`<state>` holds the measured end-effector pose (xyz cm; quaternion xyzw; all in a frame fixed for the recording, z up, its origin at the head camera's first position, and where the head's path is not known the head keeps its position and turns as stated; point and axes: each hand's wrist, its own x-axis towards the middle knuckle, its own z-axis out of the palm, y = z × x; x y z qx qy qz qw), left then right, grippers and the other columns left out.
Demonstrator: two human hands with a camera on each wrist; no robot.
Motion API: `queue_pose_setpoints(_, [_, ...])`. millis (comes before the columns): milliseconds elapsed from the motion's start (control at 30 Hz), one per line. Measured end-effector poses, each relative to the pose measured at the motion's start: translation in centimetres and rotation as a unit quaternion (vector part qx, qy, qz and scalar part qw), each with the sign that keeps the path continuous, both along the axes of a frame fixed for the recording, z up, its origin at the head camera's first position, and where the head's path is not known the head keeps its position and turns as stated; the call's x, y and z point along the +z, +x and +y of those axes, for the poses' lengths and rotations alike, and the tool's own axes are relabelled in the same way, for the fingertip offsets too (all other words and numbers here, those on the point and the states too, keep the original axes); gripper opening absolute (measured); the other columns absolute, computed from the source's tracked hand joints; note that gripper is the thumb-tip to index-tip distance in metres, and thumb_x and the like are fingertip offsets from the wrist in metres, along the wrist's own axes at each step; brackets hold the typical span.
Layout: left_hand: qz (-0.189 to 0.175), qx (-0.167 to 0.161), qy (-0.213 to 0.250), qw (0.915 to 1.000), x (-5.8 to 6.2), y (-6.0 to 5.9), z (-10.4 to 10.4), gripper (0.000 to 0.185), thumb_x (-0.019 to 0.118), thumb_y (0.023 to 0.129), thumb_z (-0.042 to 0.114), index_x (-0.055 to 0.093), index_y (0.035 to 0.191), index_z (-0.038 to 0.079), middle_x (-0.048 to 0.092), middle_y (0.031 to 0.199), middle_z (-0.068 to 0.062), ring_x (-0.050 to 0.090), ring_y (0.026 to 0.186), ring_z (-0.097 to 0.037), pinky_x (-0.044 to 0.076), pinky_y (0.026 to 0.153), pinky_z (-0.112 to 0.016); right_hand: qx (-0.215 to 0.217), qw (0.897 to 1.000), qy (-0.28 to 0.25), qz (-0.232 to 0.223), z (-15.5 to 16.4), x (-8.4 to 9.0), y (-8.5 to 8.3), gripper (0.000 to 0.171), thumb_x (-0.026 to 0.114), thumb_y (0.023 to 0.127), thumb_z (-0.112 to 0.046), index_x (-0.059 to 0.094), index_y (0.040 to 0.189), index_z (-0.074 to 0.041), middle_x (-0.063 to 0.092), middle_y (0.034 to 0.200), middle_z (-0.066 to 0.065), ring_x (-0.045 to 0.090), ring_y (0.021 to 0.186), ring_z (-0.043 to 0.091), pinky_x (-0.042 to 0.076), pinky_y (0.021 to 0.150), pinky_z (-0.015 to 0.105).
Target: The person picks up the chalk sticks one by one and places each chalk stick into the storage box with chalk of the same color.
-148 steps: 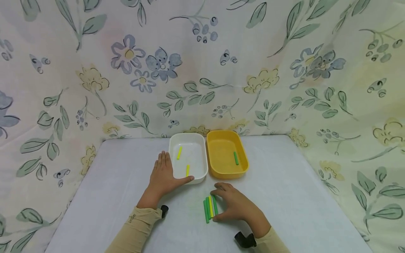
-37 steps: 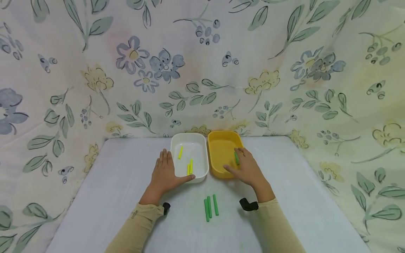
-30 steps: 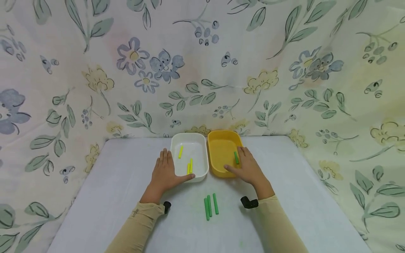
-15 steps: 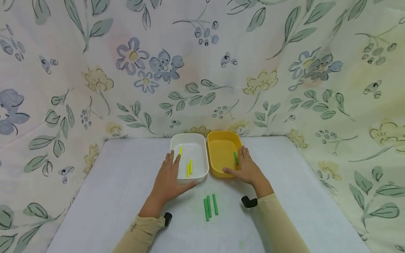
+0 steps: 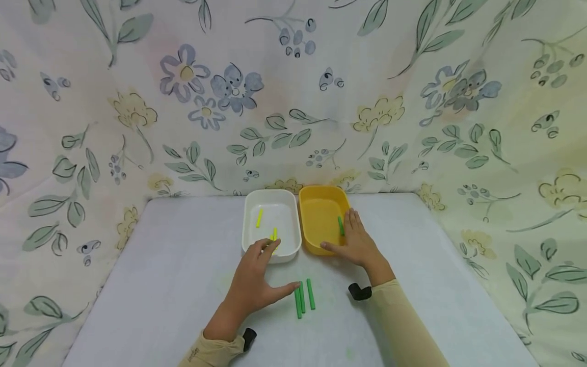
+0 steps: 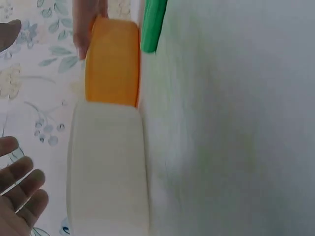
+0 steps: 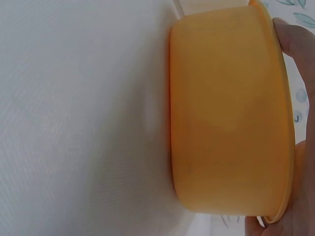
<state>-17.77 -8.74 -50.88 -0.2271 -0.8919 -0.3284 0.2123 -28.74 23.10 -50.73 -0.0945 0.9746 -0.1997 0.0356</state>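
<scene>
My left hand (image 5: 252,285) hovers over the white tub's front edge, fingers spread and bare. Its thumb tip lies over the upper end of a green stick (image 5: 302,298), one of 3 side by side on the cloth. In the left wrist view, a green stick (image 6: 154,24) shows near the top and the left fingers (image 6: 22,184) hold nothing. My right hand (image 5: 359,244) rests at the yellow tub (image 5: 323,250), fairly straight fingers along its right side and thumb at the front rim. Inside lies one green stick (image 5: 341,226). The white tub (image 5: 247,204) contains yellow sticks (image 5: 259,218), some partly hidden by left fingers.
Both tubs stand side by side near the back edge of the white cloth-covered table (image 5: 183,255). Behind rises a floral curtain (image 5: 293,153). A black wrist mount (image 5: 359,292) sits on the right forearm, another (image 5: 249,339) on the left.
My left hand has left the white tub's left side and moved right and nearer, towards the green sticks. The right hand went from the sticks to the yellow tub; one yellow stick joined the white tub.
</scene>
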Motion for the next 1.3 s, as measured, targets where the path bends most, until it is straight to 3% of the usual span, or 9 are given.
queue_pose_setpoints(133, [-0.029, -0.036, -0.013, 0.9988, -0.2, 0.6, 0.6, 0.099, 0.084, 0.075, 0.074, 0.058, 0.15, 0.017, 0.063, 0.132, -0.001, 0.062, 0.117, -0.015, 0.058, 0.097, -0.039, -0.003, 1.0, 0.005, -0.001, -0.1, 0.2, 0.0, 0.142, 0.057, 0.081, -0.093, -0.005, 0.169, 0.0, -0.008, 0.178, 0.018, -0.004, 0.167, 0.037, 0.02, 0.131, 0.06])
queue_pose_setpoints(333, [-0.111, -0.069, -0.041, 0.9905, -1.1, 1.3, 1.0, 0.086, 0.089, 0.073, 0.068, 0.068, 0.136, 0.013, 0.068, 0.121, 0.001, 0.065, 0.105, -0.014, 0.059, 0.091, -0.036, -0.005, 1.0, 0.009, -0.006, -0.2, 0.1, 0.0, 0.143, 0.054, 0.08, -0.095, -0.005, 0.168, 0.0, -0.009, 0.178, 0.018, -0.004, 0.167, 0.037, 0.019, 0.131, 0.059])
queue_pose_setpoints(533, [-0.171, -0.063, -0.092, 0.979, -1.7, 1.3, 1.2, 0.093, 0.092, 0.068, 0.069, 0.067, 0.14, 0.015, 0.065, 0.127, 0.002, 0.063, 0.116, -0.016, 0.057, 0.101, -0.042, -0.005, 1.0, 0.007, -0.008, -0.2, 0.1, 0.1, 0.143, 0.056, 0.08, -0.094, -0.006, 0.168, 0.0, -0.01, 0.178, 0.018, -0.005, 0.167, 0.037, 0.018, 0.131, 0.06])
queue_pose_setpoints(1000, [-0.194, -0.087, -0.137, 0.9675, -1.9, 0.9, 1.7, 0.092, 0.095, 0.062, 0.069, 0.075, 0.129, 0.009, 0.061, 0.116, 0.004, 0.054, 0.108, -0.013, 0.056, 0.097, -0.037, -0.002, 1.0, 0.003, 0.0, -0.1, -0.1, 0.1, 0.144, 0.056, 0.079, -0.095, -0.004, 0.168, 0.001, -0.01, 0.178, 0.018, -0.005, 0.167, 0.036, 0.018, 0.132, 0.058])
queue_pose_setpoints(1300, [-0.19, -0.098, -0.134, 0.9676, -2.1, 1.0, 2.0, 0.081, 0.097, 0.062, 0.065, 0.079, 0.122, 0.013, 0.059, 0.114, 0.006, 0.051, 0.104, -0.01, 0.054, 0.094, -0.034, -0.001, 1.0, 0.008, 0.01, -0.1, 0.0, 0.2, 0.143, 0.058, 0.08, -0.093, -0.004, 0.168, 0.002, -0.008, 0.178, 0.02, -0.004, 0.167, 0.038, 0.019, 0.132, 0.059])
